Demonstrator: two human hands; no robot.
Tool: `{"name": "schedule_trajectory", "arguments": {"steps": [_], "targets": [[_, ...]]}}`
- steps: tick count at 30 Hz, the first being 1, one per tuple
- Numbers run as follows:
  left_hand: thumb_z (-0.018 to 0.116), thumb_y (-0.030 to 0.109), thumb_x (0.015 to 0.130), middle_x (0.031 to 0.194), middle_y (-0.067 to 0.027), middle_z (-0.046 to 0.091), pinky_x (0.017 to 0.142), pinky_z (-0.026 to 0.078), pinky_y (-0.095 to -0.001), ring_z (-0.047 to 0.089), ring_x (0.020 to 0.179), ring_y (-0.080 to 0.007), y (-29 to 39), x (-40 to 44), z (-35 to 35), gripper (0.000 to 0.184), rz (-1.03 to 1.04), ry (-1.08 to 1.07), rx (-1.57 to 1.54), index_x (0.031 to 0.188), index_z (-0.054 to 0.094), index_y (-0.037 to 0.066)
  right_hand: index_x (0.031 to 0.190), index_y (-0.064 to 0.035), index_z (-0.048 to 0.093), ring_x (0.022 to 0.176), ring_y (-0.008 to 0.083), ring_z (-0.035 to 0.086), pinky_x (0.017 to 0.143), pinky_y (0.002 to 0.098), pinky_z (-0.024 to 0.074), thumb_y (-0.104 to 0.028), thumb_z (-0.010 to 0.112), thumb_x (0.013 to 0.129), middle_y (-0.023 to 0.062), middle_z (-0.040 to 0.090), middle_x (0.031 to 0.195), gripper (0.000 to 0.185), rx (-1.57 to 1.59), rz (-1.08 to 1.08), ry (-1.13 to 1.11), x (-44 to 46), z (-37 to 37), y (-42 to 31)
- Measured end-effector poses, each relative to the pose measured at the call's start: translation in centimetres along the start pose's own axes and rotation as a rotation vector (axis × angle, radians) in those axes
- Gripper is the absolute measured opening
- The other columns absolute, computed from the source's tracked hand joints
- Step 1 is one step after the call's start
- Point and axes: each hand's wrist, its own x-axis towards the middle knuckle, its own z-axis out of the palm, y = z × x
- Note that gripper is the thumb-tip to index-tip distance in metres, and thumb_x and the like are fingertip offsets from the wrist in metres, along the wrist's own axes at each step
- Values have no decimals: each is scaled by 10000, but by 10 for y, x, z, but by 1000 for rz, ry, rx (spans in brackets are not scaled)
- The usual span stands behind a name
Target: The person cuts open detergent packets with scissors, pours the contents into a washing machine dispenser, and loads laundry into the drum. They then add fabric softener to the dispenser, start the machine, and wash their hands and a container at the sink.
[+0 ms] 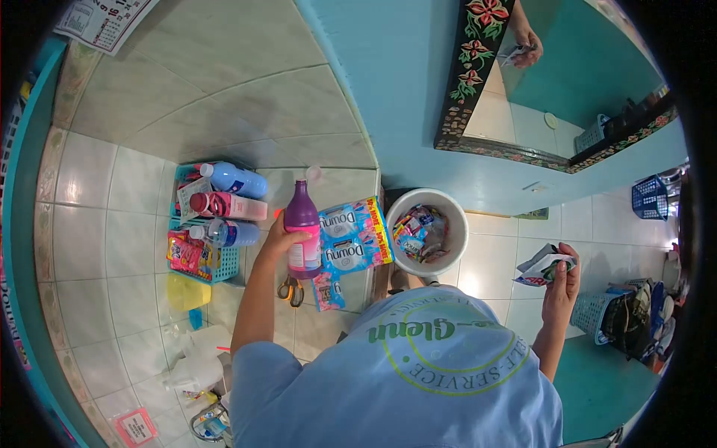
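My left hand (279, 240) is wrapped round a purple bottle (302, 231) with a pink label, which stands upright beside blue Downy sachet packs (347, 243). A clear round cap (314, 174) lies near the bottle's neck. Orange-handled scissors (291, 291) are just below the bottle. Out to the right, my right hand (565, 275) pinches a crumpled silver and green packet (544, 266). Between the hands, a white bucket (461, 231) holds many wrappers and sachets.
A teal basket (226, 265) with bottles and pink packets stands at the left. A framed mirror (560, 104) hangs on the blue wall. At the right are a light-blue laundry basket (590, 313) and a dark blue basket (650, 198). A yellow container (188, 292) sits lower left.
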Motion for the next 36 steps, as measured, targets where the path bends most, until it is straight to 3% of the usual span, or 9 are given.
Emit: {"name": "schedule_trajectory", "arguments": {"steps": [5,8,20,36], "targets": [[782,110,620,1073,-54,586,910,425,-320,549,1016,-168,13,11,0,659,-152,-50,61,1199,470,61,1228,-19,462,1012,120,511,887,260,405,-231,483,956,69,516,1170,346,-13,10,29,-1,-6,1],[789,111,609,1008,-72,606,840,475,-327,584,938,-178,9,19,1,611,-163,-18,101,1139,491,53,1230,-18,460,1022,122,508,894,261,400,-226,480,957,74,509,1187,344,-13,-3,36,-2,-10,4],[757,226,654,1032,-81,615,830,468,-339,589,941,-192,-3,36,-9,576,-323,-43,69,1153,522,60,1232,-14,458,1011,116,516,883,253,406,-211,474,959,76,513,1192,338,-26,6,49,-8,-9,2],[727,171,693,1039,-85,616,820,487,-342,598,930,-199,9,38,-11,515,-390,-95,-16,1152,535,42,1237,-14,457,969,102,528,848,245,428,-197,484,954,61,541,1125,339,-12,12,76,-11,-1,-3]]}}
